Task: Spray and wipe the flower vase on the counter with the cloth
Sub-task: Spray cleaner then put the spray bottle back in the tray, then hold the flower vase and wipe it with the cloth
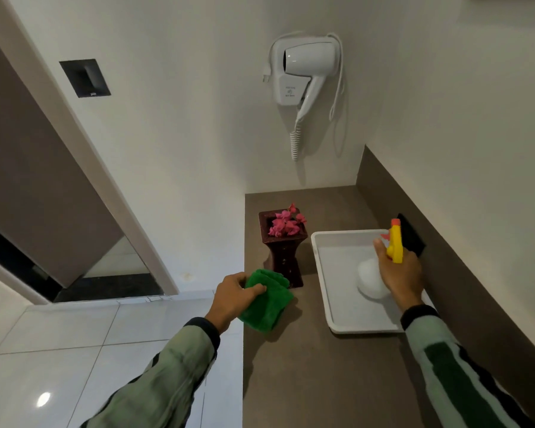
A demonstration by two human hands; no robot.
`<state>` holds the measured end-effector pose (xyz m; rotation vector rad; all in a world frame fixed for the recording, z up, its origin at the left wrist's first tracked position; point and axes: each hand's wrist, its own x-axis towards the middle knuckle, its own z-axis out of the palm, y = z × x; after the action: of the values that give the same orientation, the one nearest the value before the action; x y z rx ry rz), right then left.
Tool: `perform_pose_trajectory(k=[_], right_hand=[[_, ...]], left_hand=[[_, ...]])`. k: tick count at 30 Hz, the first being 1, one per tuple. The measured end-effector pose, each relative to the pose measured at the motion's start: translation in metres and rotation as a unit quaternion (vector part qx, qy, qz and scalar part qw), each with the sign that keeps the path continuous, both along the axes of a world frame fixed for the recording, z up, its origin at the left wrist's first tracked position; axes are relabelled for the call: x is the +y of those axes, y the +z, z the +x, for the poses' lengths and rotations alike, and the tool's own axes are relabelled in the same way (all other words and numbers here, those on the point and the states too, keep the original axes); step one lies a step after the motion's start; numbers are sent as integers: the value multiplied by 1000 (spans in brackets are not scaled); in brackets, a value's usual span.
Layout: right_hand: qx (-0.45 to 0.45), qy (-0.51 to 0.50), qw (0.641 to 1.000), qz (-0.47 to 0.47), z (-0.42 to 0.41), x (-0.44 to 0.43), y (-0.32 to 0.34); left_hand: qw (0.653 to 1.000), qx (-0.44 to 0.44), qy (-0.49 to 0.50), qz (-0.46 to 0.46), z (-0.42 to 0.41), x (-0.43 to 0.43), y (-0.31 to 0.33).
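Note:
A dark brown vase (283, 257) with pink flowers (286, 223) stands upright near the left edge of the brown counter (322, 366). Just in front of its base, my left hand (233, 296) grips a folded green cloth (267, 301) that rests on the counter's left edge. To the right, my right hand (402, 276) is closed around the neck of a white spray bottle (369, 281) with a yellow and orange trigger head (395, 242). The bottle sits over a white tray (320, 267).
A white hair dryer (306, 75) with a coiled cord hangs on the wall above the counter. A black plate (411, 234) is set in the dark backsplash behind the tray. White floor tiles and a doorway lie to the left.

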<state>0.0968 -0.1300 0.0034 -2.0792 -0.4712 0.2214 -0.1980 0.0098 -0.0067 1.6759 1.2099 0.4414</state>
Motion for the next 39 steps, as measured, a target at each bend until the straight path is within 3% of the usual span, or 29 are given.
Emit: perform_pose_trajectory(k=[9, 11, 13, 14, 16, 18, 20, 22, 24, 27, 29, 32, 35, 39], right_hand=[[29, -27, 999, 5, 31, -1, -21], [40, -80, 995, 42, 8, -16, -17], [-8, -108, 988, 112, -28, -30, -16], [-28, -59, 989, 134, -49, -32, -16], [0, 154, 983, 97, -88, -26, -18], [58, 362, 930, -23, -117, -11, -24], [113, 453, 879, -95, -134, 3, -31], [187, 467, 861, -77, -144, 14, -39], [229, 438, 868, -40, -152, 19, -47], [196, 323, 926, -15, -158, 20, -64], [170, 194, 966, 22, -160, 20, -71], [148, 75, 982, 91, -162, 31, -74], [60, 20, 995, 82, -166, 59, -75], [43, 5, 997, 64, -178, 95, -83]], left_hand=[[993, 37, -108, 7, 0, -2, 6], [990, 52, -131, 16, 1, 0, 7], [984, 63, -165, 26, 2, 4, 9], [979, 71, -188, 33, 3, 5, 10], [961, 98, -253, 55, 6, 8, 14], [932, 126, -324, 99, 10, 8, 19], [904, 125, -380, 153, 13, 8, 25], [885, 113, -402, 204, 14, 9, 28], [873, 142, -398, 243, 11, 12, 31], [882, 172, -360, 250, 0, 24, 41], [887, 132, -298, 328, -8, 37, 53], [868, 107, -215, 435, -5, 63, 67], [870, 180, -225, 400, 22, 89, 66], [863, 251, -279, 339, 60, 112, 54]])
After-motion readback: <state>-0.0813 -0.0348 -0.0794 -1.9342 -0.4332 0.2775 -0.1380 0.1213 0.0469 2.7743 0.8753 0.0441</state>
